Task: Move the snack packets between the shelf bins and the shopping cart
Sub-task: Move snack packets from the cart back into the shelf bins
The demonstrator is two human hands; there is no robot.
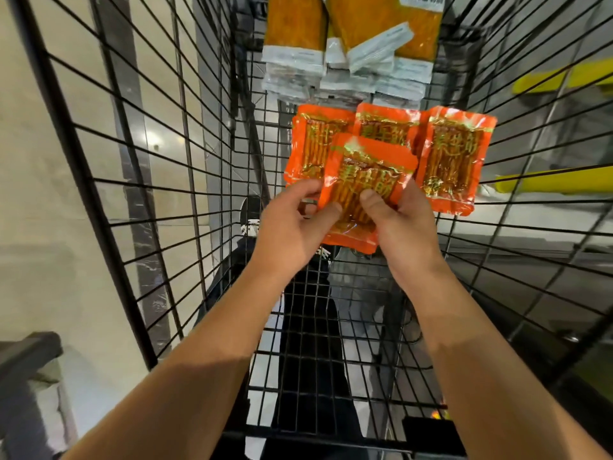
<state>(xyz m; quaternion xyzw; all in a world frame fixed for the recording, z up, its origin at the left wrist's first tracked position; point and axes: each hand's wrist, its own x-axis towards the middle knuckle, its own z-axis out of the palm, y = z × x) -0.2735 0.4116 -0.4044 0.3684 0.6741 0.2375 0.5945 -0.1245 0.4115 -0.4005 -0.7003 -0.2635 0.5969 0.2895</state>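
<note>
Both my hands reach down into a black wire shopping cart (139,180). Between them is an orange snack packet (368,174) with gold print: my left hand (292,224) pinches its lower left edge, my right hand (401,220) presses a thumb on its lower right. Under and behind it, three more orange packets lie flat on the cart floor, one at the left (311,141), one in the middle (384,121), one at the right (454,161). Further in lies a pile of yellow-orange packets with white ends (351,38).
The cart's wire sides rise steeply left and right and its mesh floor (331,343) is bare near me. Yellow bars (557,180) show outside the right side. Beige floor and a dark strip lie beyond the left side.
</note>
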